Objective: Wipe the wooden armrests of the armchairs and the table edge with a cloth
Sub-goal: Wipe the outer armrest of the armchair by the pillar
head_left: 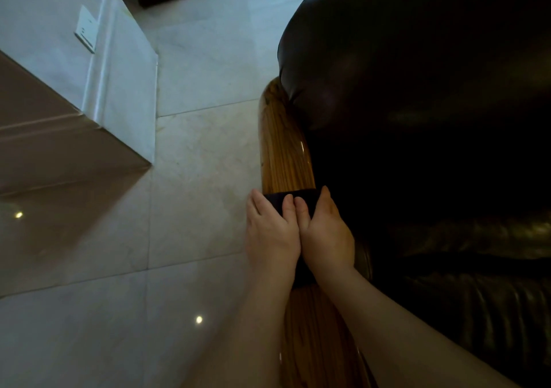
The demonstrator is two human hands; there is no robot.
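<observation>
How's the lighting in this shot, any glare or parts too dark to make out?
Head view: dim overall; the leather armchair sinks into near-black shadow, two bright light spots glare off the glossy floor, a sheen runs along the wooden armrest, and wide-angle distortion bends the edges.

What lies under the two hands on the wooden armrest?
A dark cloth lies under the left hand and right hand, draped across the wooden armrest. The cloth's middle and the wood beneath it are covered from view.

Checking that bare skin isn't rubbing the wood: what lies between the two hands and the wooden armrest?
In the head view, a dark cloth lies under the left hand and right hand, pressed onto the wooden armrest.
</observation>
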